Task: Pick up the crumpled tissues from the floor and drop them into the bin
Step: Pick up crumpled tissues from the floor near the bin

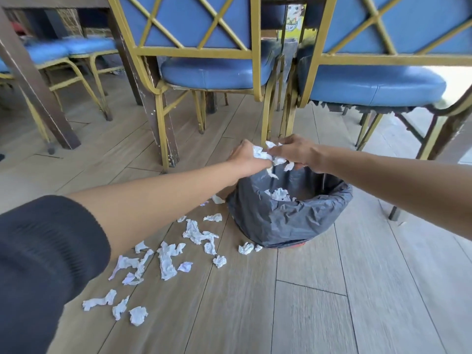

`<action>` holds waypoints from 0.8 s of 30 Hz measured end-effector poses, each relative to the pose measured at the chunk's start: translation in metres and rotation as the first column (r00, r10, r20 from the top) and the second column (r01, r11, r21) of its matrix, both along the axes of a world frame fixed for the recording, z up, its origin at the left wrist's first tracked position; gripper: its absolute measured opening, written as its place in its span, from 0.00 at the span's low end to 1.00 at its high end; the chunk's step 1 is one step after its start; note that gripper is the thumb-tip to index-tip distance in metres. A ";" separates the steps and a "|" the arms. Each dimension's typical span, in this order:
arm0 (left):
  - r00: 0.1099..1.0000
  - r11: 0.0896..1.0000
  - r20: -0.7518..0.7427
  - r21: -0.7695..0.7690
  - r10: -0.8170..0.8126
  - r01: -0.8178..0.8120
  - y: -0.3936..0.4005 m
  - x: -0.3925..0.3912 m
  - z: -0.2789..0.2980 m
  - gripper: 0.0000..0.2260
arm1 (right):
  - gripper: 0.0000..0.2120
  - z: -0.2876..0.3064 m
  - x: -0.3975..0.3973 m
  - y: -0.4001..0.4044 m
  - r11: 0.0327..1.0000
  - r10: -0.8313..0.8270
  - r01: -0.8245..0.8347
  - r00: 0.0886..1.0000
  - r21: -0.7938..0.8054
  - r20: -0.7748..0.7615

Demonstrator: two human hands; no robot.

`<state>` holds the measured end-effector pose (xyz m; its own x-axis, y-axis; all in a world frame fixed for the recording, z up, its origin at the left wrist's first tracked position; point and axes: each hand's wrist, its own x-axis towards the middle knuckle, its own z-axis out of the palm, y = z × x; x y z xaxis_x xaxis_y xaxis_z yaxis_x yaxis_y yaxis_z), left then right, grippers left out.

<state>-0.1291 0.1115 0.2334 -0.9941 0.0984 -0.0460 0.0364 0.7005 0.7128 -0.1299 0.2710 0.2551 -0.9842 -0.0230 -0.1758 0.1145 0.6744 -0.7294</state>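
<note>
Holding both hands over the bin (288, 215), my left hand (246, 159) and right hand (297, 152) clutch crumpled tissues (265, 155); some already lie inside; many scattered tissues (167, 259) remain on the floor (306, 302)

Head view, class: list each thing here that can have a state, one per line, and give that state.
Left hand: grips crumpled tissue above the bin.
Right hand: fingers pinch tissue over the bin.
Held tissues: bunched between both hands.
Bin: upright, open, lined with a grey bag, some tissue inside.
Floor tissues: scattered, not yet picked up.
</note>
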 end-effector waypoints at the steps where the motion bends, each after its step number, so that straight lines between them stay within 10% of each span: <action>1: 0.999 1.000 0.035 0.007 0.005 -0.005 0.009 -0.004 0.000 0.37 | 0.19 -0.002 -0.002 0.010 0.999 -0.031 0.032 0.999 -0.016 0.020; 8: 0.987 0.996 0.133 0.013 -0.085 0.084 0.052 -0.016 -0.005 0.43 | 0.18 -0.021 -0.013 0.065 0.980 -0.143 0.159 0.981 -0.120 0.129; 14: 0.988 0.989 -0.050 -0.012 -0.148 0.147 0.044 -0.013 -0.021 0.06 | 0.14 -0.029 -0.012 0.078 0.979 -0.135 0.153 0.982 -0.136 0.133; 24: 0.879 0.947 -0.351 -0.092 -0.321 0.309 -0.042 0.033 -0.049 0.11 | 0.09 -0.026 0.009 0.017 0.981 0.180 -0.167 0.973 0.095 -0.146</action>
